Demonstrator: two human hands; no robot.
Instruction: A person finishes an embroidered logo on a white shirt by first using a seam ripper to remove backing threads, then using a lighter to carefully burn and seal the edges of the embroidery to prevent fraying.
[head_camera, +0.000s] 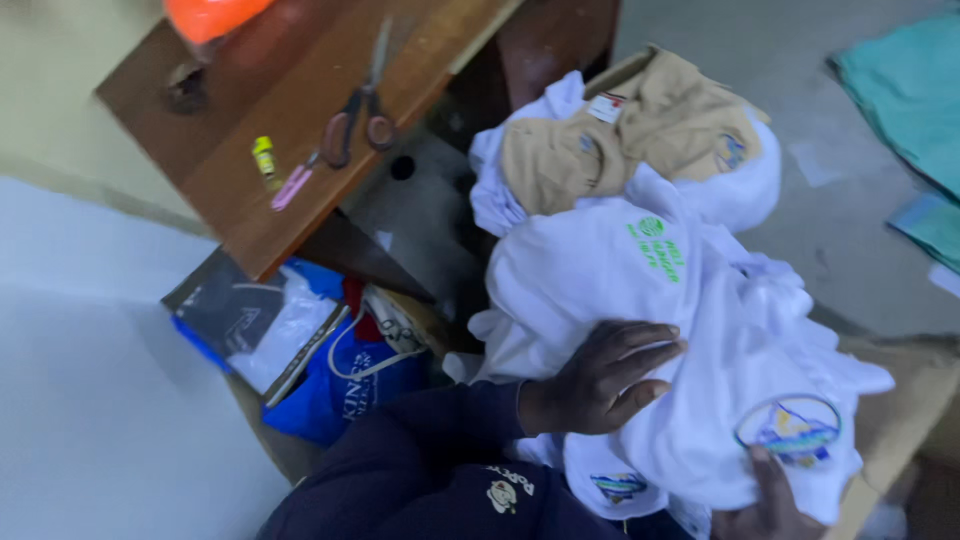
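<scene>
A heap of white shirts (640, 290) with printed emblems fills the middle of the head view. My left hand (600, 378) lies flat on it, fingers spread, at the end of a dark blue sleeve. At the bottom edge my right hand (765, 505) grips the lower hem of a white shirt, just under a round coloured emblem (790, 428). A tan shirt (640, 135) lies on top of the far end of the pile.
A brown wooden table (300, 150) stands at upper left with scissors (358, 110), a small yellow item (264, 157) and a pink item (291, 187). Below it sit a blue bag (345, 390) and a dark packet (235, 310). Teal cloth (905, 90) lies on the floor at right.
</scene>
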